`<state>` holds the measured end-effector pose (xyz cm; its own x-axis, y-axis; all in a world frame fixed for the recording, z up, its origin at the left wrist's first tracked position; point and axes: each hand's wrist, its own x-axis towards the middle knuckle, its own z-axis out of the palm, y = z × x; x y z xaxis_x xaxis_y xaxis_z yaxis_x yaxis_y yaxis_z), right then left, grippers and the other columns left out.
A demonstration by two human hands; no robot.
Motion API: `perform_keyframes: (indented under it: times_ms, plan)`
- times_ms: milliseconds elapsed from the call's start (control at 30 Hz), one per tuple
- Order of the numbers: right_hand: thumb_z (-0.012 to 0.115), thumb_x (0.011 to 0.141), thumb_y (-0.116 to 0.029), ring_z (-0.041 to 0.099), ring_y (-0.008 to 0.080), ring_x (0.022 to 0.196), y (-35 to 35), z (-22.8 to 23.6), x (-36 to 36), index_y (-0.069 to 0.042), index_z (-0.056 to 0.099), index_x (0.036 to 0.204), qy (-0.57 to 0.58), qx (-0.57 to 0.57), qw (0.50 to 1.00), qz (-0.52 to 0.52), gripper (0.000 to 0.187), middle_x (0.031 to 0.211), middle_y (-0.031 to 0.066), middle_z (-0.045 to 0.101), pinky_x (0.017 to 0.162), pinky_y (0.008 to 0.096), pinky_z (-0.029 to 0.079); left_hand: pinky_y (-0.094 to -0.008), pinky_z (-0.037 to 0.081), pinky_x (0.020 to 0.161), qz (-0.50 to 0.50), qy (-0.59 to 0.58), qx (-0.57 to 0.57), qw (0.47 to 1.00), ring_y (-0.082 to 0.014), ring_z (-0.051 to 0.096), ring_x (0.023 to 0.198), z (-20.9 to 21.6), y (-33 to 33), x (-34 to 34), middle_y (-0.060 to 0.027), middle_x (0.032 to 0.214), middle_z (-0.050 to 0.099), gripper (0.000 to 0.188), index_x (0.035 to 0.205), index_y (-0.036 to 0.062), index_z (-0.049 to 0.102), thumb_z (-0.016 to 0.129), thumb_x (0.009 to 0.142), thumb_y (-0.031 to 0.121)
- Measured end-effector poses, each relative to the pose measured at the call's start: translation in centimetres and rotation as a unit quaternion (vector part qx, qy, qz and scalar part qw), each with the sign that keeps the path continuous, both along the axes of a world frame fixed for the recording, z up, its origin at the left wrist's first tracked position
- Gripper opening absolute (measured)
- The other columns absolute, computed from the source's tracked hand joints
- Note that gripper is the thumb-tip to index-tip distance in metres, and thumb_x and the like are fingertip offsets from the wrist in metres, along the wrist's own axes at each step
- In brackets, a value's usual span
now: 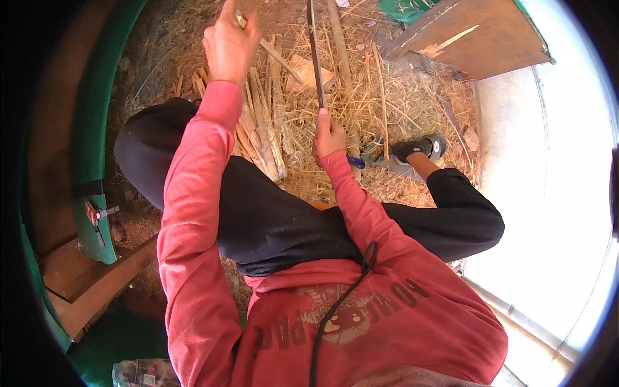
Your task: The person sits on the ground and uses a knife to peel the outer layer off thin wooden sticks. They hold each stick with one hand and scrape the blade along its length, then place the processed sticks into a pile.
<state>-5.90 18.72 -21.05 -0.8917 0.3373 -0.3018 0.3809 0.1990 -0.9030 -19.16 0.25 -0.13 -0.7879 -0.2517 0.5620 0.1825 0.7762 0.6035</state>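
Note:
My left hand (231, 48) is raised at the upper left, its fingers closed around a pale wooden stick (282, 60). The stick slants down to the right, its lower end over a rough tan block (309, 72) on the straw. My right hand (329, 137) is closed on a long, narrow dark blade (315, 55), thumb laid along it. That blade points away from me, past the top edge of the picture. My fingers hide its grip. A blue piece (355, 162) shows beside my right wrist; whether it belongs to the blade I cannot tell.
Split wooden sticks (258, 132) lie in a pile between my legs, with loose straw around. A long pole (340, 48) lies beyond the blade. My sandalled foot (419, 149) is at the right. A brown board (480, 35), a white wall (548, 168) and a green metal panel (97, 226) flank me.

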Motion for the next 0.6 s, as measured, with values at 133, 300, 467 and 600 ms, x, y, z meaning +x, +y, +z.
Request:
perform_keyframes:
  times_ms: [133,300,467,600]
  plan:
    - [0.058,0.092,-0.061,0.06,0.025,0.052,-0.5,-2.3,0.8,0.007,0.064,0.087,-0.041,0.086,0.995,0.0,0.068,0.06,0.0111,0.058,0.052,0.0414,0.047,-0.0452,0.054,0.066,0.009,0.034,-0.006,0.999,-0.0381,0.071,0.07,0.1,1.0,0.2,-0.0215,0.07,0.067,0.022,0.091,0.0032,0.056,0.06,0.089,0.025]
    - [0.061,0.081,-0.075,0.065,0.0267,0.057,3.1,-9.8,0.4,0.014,0.065,0.108,-0.219,0.092,0.971,-0.034,0.093,0.068,0.0157,0.064,0.053,0.0388,0.051,-0.0504,0.051,0.067,-0.041,-0.021,0.035,0.998,-0.0475,0.064,0.07,0.4,0.5,-0.6,-0.023,0.066,0.063,0.023,0.086,0.004,0.052,0.064,0.088,0.023]
    - [0.058,0.091,-0.065,0.057,0.0193,0.049,1.0,-4.2,-0.7,0.008,0.066,0.109,-0.031,-0.039,0.998,-0.047,0.075,0.063,0.0114,0.059,0.043,0.0337,0.043,-0.042,0.053,0.061,-0.108,-0.111,0.118,0.981,-0.0304,0.07,0.061,2.3,0.4,0.2,-0.0157,0.064,0.064,0.021,0.085,0.004,0.049,0.06,0.093,0.02]
    - [0.054,0.094,-0.062,0.059,0.0255,0.065,0.3,1.7,-0.1,0.006,0.07,0.104,-0.041,-0.147,0.988,0.021,0.07,0.074,0.0163,0.06,0.06,0.0371,0.045,-0.0354,0.055,0.052,-0.122,-0.103,0.085,0.983,-0.02,0.071,0.058,2.2,0.2,-0.1,-0.0125,0.067,0.066,0.017,0.088,0.0036,0.051,0.061,0.094,0.016]
